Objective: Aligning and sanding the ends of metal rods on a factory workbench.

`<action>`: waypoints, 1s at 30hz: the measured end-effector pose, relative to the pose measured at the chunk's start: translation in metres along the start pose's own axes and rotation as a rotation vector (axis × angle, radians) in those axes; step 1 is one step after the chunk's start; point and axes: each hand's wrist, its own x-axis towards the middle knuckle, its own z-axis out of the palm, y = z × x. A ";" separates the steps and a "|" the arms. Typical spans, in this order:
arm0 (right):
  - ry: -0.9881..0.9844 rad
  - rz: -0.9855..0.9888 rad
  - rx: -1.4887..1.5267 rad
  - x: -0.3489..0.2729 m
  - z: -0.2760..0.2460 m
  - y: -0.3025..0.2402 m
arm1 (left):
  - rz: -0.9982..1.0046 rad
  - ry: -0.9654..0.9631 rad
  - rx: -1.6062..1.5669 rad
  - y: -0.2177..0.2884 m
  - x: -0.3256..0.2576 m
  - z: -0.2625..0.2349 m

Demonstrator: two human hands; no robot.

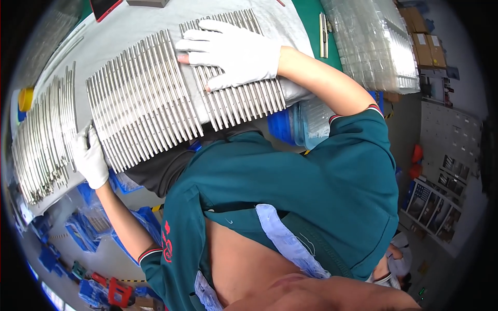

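Observation:
Several thin silver metal bars [140, 98] lie side by side in rows on a grey cloth [129, 26]. My right hand [233, 52], in a white glove, rests flat with spread fingers on the right-hand group of bars [244, 101], fingertips toward the middle group. My left hand [91, 155], also gloved, sits at the near edge of the surface. Its fingers curl around the outermost bar of the middle group. A third group of bars [44, 135] lies fanned out to the left of that hand. My teal shirt fills the lower part of the view.
Stacks of clear plastic trays [373, 41] stand at the right, with two loose bars [323, 33] on a green mat beside them. A clear-and-blue bin [301, 124] sits under my right forearm. Blue crates [83, 223] stand on the floor at lower left; cardboard boxes [423, 36] at far right.

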 end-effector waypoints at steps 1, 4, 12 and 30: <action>-0.007 0.002 -0.002 0.000 0.000 0.000 | -0.001 0.000 0.001 0.000 0.000 0.000; 0.007 0.003 0.003 0.000 0.003 0.000 | -0.014 0.003 -0.021 -0.001 0.000 0.000; -0.013 -0.014 -0.001 0.001 -0.003 0.000 | -0.033 -0.021 0.009 0.008 0.002 -0.003; 0.117 -0.087 -0.052 -0.006 0.005 0.001 | -0.079 -0.052 -0.017 0.006 0.001 -0.003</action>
